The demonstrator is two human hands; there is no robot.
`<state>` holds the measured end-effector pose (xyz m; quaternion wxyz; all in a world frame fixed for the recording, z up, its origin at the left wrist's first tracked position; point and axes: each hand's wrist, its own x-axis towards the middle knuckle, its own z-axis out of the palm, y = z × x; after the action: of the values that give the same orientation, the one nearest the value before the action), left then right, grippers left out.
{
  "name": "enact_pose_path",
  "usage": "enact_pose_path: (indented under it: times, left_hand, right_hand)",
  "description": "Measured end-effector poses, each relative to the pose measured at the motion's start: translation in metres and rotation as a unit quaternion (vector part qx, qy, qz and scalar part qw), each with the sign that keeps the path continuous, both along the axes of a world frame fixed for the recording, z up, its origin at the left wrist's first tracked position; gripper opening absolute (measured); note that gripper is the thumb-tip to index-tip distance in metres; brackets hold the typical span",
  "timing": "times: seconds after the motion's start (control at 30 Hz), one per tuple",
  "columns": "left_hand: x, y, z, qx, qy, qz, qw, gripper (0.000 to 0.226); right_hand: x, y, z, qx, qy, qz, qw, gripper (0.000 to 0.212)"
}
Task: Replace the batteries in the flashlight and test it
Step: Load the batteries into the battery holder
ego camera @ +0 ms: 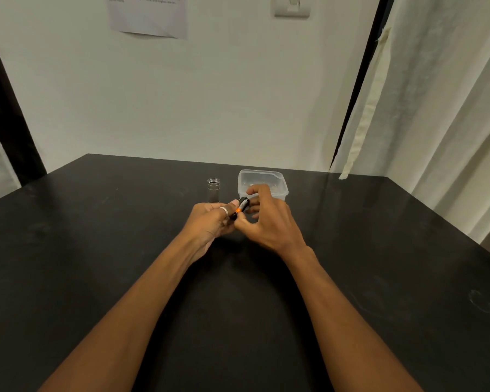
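Observation:
A small black cylinder with an orange mark, a flashlight part or battery holder (241, 207), is held above the black table (96, 250). My left hand (212, 222), with a ring on one finger, grips its near end. My right hand (266, 219) closes its fingers around the far end. The grey metal flashlight body (213, 190) stands upright on the table just behind my left hand, its open end up. Behind my right hand sits a clear plastic container (263, 179); its contents are too blurred to tell.
A white wall rises behind the table with a paper sheet (149, 15) and a light switch (292, 7). A white curtain (436, 108) hangs along the right side. A dark frame post (9, 114) stands at the left.

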<state>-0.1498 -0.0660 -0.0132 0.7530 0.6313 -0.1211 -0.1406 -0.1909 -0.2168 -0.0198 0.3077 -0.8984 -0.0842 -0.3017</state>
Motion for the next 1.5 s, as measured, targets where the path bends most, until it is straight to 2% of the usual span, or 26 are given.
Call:
enact_pose_path:
  times: [0.1,0.2,0.43,0.6,0.73,0.8,0.9,0.97,1.03,1.17,1.33,1.5]
  left_hand:
    - [0.000,-0.001,0.001,-0.001,0.005,0.007,1.000,0.029]
    - [0.001,0.000,0.001,-0.025,0.025,0.021,0.999,0.027]
    - [0.000,0.002,0.002,-0.075,0.059,0.027,0.995,0.017]
    - [-0.001,0.002,0.004,-0.058,0.057,0.021,0.997,0.019]
    - [-0.002,0.001,0.003,-0.040,0.048,0.000,0.998,0.018]
    - [-0.003,0.000,0.003,-0.041,0.045,-0.008,0.998,0.022]
    - [0.000,0.000,0.002,-0.047,0.059,0.001,0.997,0.025]
    - [0.001,0.001,0.002,-0.049,0.067,0.004,0.997,0.023]
    - [0.002,0.001,0.002,-0.042,0.066,0.005,0.997,0.022]
    - [0.002,0.000,0.001,-0.034,0.066,0.005,0.997,0.021]
    - [0.004,0.001,0.000,-0.029,0.063,0.003,0.998,0.020]
    - [0.004,0.000,0.000,-0.026,0.064,0.004,0.998,0.018]
  right_hand:
    - [0.002,0.000,-0.001,0.016,0.007,0.009,1.000,0.044]
    - [0.003,0.001,-0.005,-0.028,-0.012,-0.001,1.000,0.036]
    - [0.004,-0.001,-0.007,-0.118,-0.048,-0.012,0.992,0.041]
    - [0.009,0.000,-0.006,-0.099,-0.096,0.003,0.990,0.025]
    - [0.010,0.008,0.000,0.015,-0.089,0.034,0.995,0.011]
    - [0.010,0.013,0.003,0.115,-0.071,0.032,0.990,0.007]
    - [0.014,0.008,0.009,0.277,-0.060,-0.018,0.959,0.008]
    - [0.013,-0.007,0.012,0.322,-0.061,-0.086,0.941,0.009]
    - [0.010,-0.025,0.008,0.298,-0.032,-0.168,0.939,0.011]
    - [0.007,-0.041,-0.004,0.171,0.085,-0.290,0.938,0.013]
    - [0.010,-0.033,-0.006,0.083,0.148,-0.306,0.937,0.011]
    - [0.011,-0.034,-0.007,0.065,0.171,-0.308,0.934,0.014]
